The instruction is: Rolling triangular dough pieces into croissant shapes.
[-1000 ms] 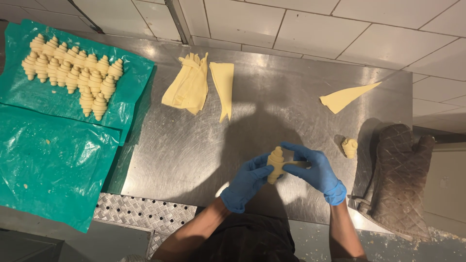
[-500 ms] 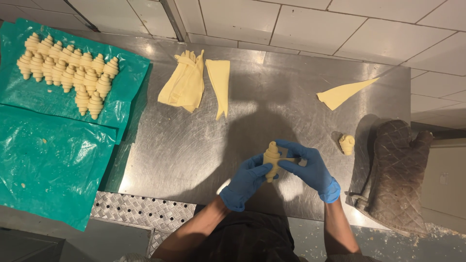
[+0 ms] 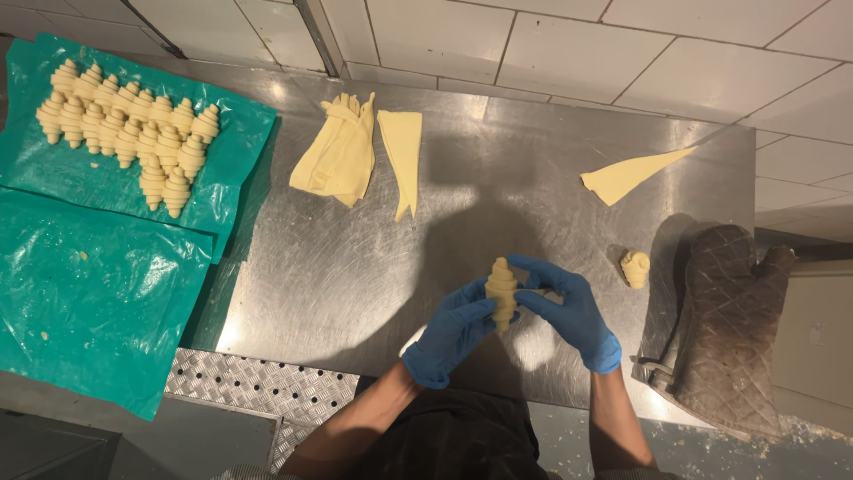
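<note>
A rolled raw dough croissant (image 3: 502, 292) stands between my two blue-gloved hands above the steel table (image 3: 355, 267). My left hand (image 3: 453, 333) cups it from the left and below. My right hand (image 3: 569, 307) pinches its right side. Several rolled croissants (image 3: 124, 129) lie in rows on a green plastic sheet (image 3: 107, 267) at the far left. A stack of cut dough triangles (image 3: 342, 156) and a single triangle (image 3: 404, 156) lie at the back of the table.
Another dough triangle (image 3: 626, 175) lies at the back right. A small rolled dough piece (image 3: 634, 268) sits beside a grey quilted oven mitt (image 3: 724, 329) at the right edge. White wall tiles run behind; a ribbed metal plate (image 3: 249, 391) sits at the front left.
The croissant in my hands looks rolled tighter and stands more upright. My hands stay at the same spot on the table.
</note>
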